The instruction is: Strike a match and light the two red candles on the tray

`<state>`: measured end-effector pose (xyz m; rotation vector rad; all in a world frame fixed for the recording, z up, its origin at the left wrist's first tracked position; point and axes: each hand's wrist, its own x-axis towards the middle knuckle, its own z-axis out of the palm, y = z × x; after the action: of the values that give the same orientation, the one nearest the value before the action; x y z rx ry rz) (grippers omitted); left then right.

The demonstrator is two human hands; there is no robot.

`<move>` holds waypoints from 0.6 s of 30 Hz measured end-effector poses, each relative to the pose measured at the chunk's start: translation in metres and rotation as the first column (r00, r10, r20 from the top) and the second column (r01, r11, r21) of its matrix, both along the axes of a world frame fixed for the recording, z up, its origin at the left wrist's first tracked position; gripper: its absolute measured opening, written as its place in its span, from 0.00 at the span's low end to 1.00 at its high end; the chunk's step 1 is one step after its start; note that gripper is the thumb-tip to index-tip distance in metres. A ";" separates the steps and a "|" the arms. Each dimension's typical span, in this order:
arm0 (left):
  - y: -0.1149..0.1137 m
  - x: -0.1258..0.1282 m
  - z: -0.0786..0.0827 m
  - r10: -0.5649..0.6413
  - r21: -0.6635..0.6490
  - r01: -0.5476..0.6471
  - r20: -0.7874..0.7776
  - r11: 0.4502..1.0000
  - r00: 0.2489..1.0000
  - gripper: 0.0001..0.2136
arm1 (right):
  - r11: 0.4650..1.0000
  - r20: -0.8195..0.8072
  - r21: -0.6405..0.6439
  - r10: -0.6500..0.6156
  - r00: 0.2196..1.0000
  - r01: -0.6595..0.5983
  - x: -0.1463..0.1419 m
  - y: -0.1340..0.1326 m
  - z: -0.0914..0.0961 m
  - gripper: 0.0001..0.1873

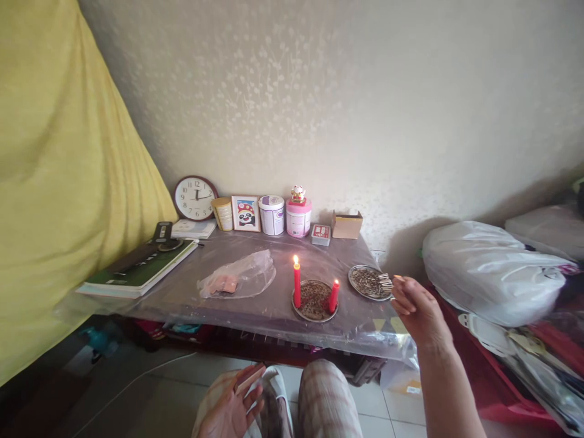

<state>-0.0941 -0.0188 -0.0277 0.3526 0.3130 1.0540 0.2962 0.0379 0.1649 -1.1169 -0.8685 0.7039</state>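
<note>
In my left hand, low in front of my knees, is a small brown matchbox, held between thumb and fingers. My right hand is pinched at the right end of the table, beside a round metal plate strewn with burnt matchsticks. A small orange spot shows at its fingertips, seemingly a match mostly hidden by the fingers. Pale matchsticks stick up at that plate's right rim. On another round plate stand two lit red candles, a taller one and a shorter one.
A plastic bag with a brownish piece lies on the film-covered table. Books, a clock, a framed panda picture, tins and an open box line the left and back. White bags sit at the right.
</note>
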 end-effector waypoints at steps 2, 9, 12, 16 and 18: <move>0.000 -0.002 -0.002 -0.007 -0.004 0.007 -0.006 1.000 1.000 0.16 | 0.987 0.117 -0.075 -0.134 0.984 0.143 0.014 0.005 -0.009 0.20; 0.004 -0.003 -0.004 -0.032 -0.014 0.031 -0.027 0.999 0.999 0.18 | 0.993 0.097 0.094 -0.080 0.992 0.071 0.049 -0.002 -0.006 0.17; 0.005 -0.001 -0.002 -0.030 -0.040 0.028 -0.047 0.999 0.998 0.18 | 0.978 0.299 -0.061 -0.171 0.939 0.198 0.062 0.004 -0.025 0.14; 0.004 -0.002 0.000 0.002 -0.067 -0.009 -0.098 0.998 0.995 0.16 | 0.930 0.383 -0.184 -0.229 0.895 0.317 0.079 0.013 -0.063 0.14; 0.003 -0.003 0.001 0.017 -0.087 -0.029 -0.131 0.996 0.991 0.16 | 0.908 0.415 -0.237 -0.227 0.881 0.346 0.085 0.014 -0.077 0.19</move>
<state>-0.0967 -0.0158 -0.0266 0.3396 0.4800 1.0384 0.3808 0.0517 0.0878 -1.6639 -0.9053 0.3785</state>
